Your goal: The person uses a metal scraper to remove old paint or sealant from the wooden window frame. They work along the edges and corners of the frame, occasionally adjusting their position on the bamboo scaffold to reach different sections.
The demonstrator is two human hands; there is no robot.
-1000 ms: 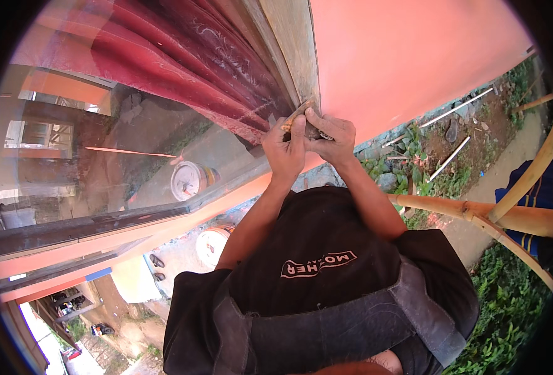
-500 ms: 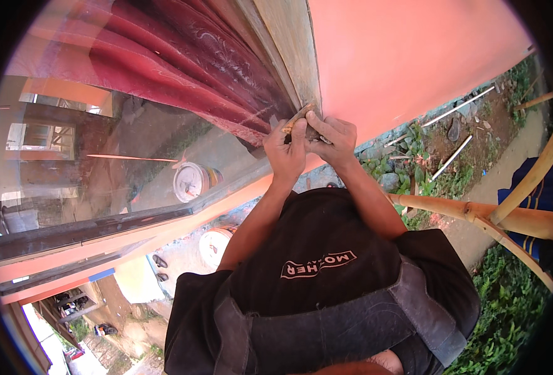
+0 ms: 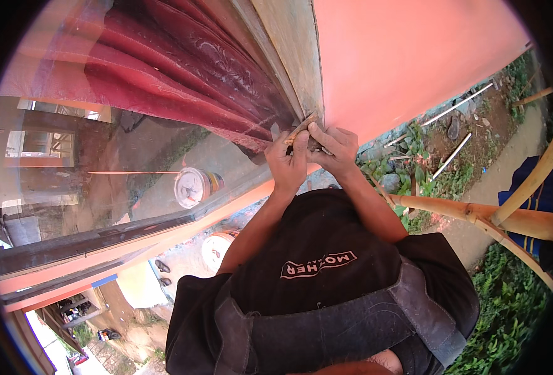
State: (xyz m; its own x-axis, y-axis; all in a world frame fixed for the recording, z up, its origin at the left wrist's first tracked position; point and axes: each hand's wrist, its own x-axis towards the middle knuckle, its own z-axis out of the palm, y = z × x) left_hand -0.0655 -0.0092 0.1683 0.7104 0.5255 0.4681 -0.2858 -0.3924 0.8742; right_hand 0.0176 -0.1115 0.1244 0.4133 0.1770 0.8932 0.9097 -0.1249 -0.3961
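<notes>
Both my hands are together at the lower corner of a wooden window frame point(image 3: 302, 69), where it meets the pink wall point(image 3: 407, 62). My left hand point(image 3: 286, 165) is closed, pinching a thin, worn tan-brown folded piece point(image 3: 297, 130) with thumb and fingers. My right hand point(image 3: 337, 149) is closed on the same piece from the other side, its thumb near the upper end. The piece lies slantwise against the frame; its exact kind cannot be made out. Grey dust coats the fingers. Behind the glass hangs a dark red curtain point(image 3: 182, 81).
Bamboo poles point(image 3: 439, 205) cross at my right, with dark blue cloth point(image 3: 520, 184) behind them. Below on the left stands a white-lidded bucket point(image 3: 216, 250), near a pair of dark sandals point(image 3: 162, 270). Plants point(image 3: 501, 312), stones and white sticks point(image 3: 451, 156) lie along the ground at right.
The view has shifted slightly, so the window and curtain sit a little lower. My hands stay at the frame corner with the same grip on the tan-brown piece.
</notes>
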